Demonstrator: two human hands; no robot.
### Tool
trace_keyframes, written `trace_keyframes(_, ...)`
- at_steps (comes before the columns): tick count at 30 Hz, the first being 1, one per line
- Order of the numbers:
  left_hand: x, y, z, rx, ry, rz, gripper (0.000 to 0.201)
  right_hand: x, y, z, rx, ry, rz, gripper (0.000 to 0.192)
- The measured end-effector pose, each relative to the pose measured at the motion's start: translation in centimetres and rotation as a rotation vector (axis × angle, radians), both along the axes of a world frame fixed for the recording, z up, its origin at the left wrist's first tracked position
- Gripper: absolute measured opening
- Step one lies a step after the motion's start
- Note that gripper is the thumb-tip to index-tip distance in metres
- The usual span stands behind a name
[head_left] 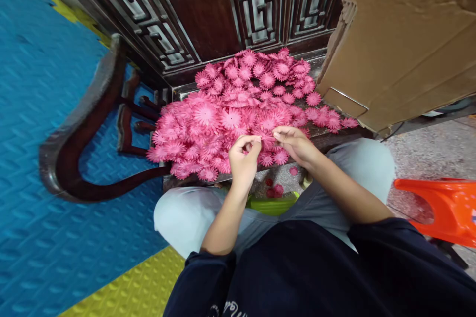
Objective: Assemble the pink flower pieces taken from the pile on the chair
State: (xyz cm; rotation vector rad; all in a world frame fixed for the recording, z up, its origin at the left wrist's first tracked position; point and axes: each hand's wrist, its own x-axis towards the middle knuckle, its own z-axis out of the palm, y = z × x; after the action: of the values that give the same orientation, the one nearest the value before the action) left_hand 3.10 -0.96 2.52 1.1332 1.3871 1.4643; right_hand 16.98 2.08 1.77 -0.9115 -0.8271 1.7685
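Observation:
A broad heap of pink artificial flowers [223,119] with narrow pointed petals covers much of the dark wooden bench seat. My left hand [244,158] is at the front of the heap, thumb and forefinger pinched together at the edge of a pink flower [267,138]. On the opposite side of that flower, my right hand [297,146] closes its fingertips on the petals. The held flower is seen nearly edge-on and blends with the pile behind it, so its outline is hard to make out.
A large cardboard box [394,54] stands at the right end of the bench, against its carved back [201,5]. A curved wooden armrest [70,138] is at left. An orange plastic stool [446,208] stands on the right. Several fallen flowers [277,190] lie on the floor.

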Motion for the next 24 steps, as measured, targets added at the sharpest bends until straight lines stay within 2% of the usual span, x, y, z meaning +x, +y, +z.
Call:
trace_keyframes(6,0.3,-0.2,0.0,0.011,-0.026,-0.003,0.007,0.3,0.0,0.2,-0.150,0.104,0.071,0.017)
trace_keyframes(10,0.2,-0.5,0.4,0.019,-0.039,0.013,0.008,0.4,-0.1,0.5,-0.188,0.153,0.103,0.016)
trace_keyframes(15,0.1,-0.7,1.0,0.093,0.008,0.054,0.014,0.3,-0.2,0.5,-0.146,0.143,0.112,0.020)
trace_keyframes(24,0.3,-0.9,1.4,0.169,0.086,0.143,0.017,0.0,-0.5,0.7,-0.022,0.004,0.008,0.023)
